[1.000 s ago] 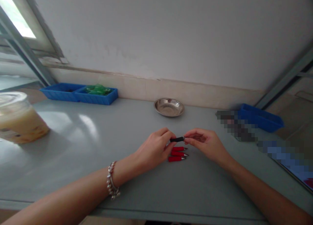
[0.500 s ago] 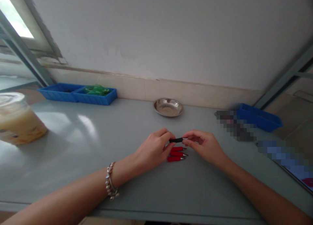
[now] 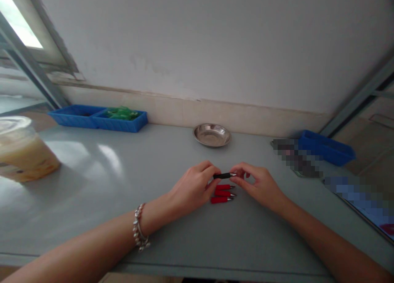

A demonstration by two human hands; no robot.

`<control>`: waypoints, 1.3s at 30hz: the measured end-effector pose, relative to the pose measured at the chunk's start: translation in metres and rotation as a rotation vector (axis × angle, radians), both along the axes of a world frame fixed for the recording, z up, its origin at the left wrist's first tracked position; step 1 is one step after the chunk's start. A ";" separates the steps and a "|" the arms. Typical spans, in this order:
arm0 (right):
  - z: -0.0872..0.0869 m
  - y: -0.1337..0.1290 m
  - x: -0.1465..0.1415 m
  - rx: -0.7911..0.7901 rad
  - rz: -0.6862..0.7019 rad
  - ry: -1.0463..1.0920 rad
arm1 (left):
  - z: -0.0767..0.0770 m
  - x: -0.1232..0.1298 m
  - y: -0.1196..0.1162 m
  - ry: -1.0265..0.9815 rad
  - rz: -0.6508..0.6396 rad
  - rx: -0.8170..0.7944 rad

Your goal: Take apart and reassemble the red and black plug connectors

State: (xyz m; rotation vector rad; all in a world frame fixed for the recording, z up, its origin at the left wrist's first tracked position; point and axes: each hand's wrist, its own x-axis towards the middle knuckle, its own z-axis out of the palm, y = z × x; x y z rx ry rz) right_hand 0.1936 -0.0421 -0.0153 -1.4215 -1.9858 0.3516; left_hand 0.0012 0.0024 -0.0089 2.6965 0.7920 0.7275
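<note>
Near the middle of the frame my left hand (image 3: 192, 188) has its grip closed on a small black pen piece (image 3: 224, 176) — thumb and fingers pinch its left end and hold it level just above the table (image 3: 101, 180). My right hand (image 3: 260, 183) meets it from the right, its grip closed on the silvery tip end of the same piece, so the piece spans the short gap between my two hands. Directly below it, between my hands, three red pen pieces (image 3: 222, 193) lie on the table in a neat stack of rows, side by side, their metal tips pointing to the right. A beaded bracelet (image 3: 139, 233) sits on my left wrist in the lower part of the frame. Further up, near the wall, a shallow steel dish (image 3: 211, 134) rests on the table, well apart from my hands. In the upper left a long blue tray (image 3: 78, 118) holds something green (image 3: 121, 113) in its right compartment. At the left edge stands a clear plastic cup (image 3: 23, 149) with a pale brown drink — its lid is on. At the right, another blue tray (image 3: 328, 147) sits beside a blurred patch.
</note>
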 end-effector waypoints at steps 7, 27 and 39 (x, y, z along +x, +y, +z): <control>0.002 0.000 0.001 -0.026 0.006 -0.117 | -0.001 0.000 0.000 0.020 -0.005 -0.016; 0.001 0.000 0.002 -0.015 0.025 -0.169 | 0.000 0.000 -0.001 0.005 -0.026 0.039; 0.000 -0.001 0.000 0.024 0.033 -0.224 | 0.005 0.004 0.000 0.077 -0.042 -0.010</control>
